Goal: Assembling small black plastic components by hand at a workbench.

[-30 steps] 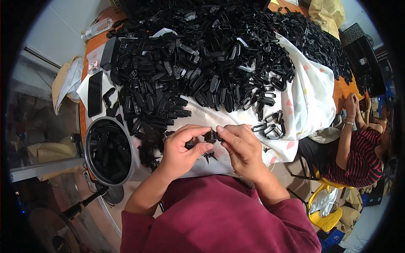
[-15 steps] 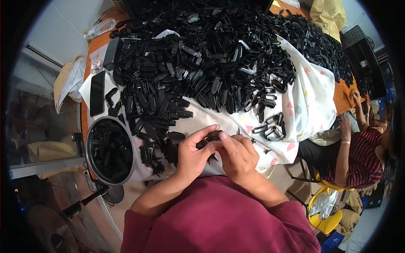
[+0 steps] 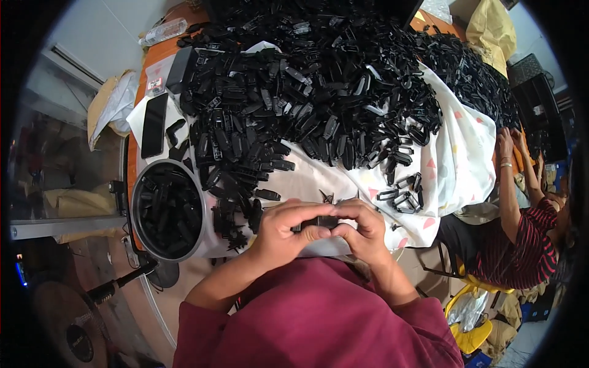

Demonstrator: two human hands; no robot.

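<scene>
Close in front of my body, my left hand (image 3: 283,232) and my right hand (image 3: 363,229) pinch a small black plastic part (image 3: 325,222) between thumbs and fingers, one hand at either end. The fingers cover most of it, so its full shape is hidden. Beyond my hands, a big heap of black plastic parts (image 3: 307,92) spreads over a white patterned cloth (image 3: 325,175). Left of my left hand lies a small cluster of black pieces (image 3: 230,224). A few frame-like parts (image 3: 405,195) rest on the cloth beyond my right hand.
A round metal-rimmed bowl (image 3: 136,211) holding black parts stands at the left table edge. Behind it lie a dark phone (image 3: 153,126) and a plastic bottle (image 3: 164,32). A fan (image 3: 76,331) stands at lower left. On the right, a co-worker in a striped shirt (image 3: 521,245) reaches toward the table.
My hands have drawn level at both ends of the black part, the right hand's fingers now arched over it. The view has shifted slightly. The co-worker's arms have reached farther toward the table.
</scene>
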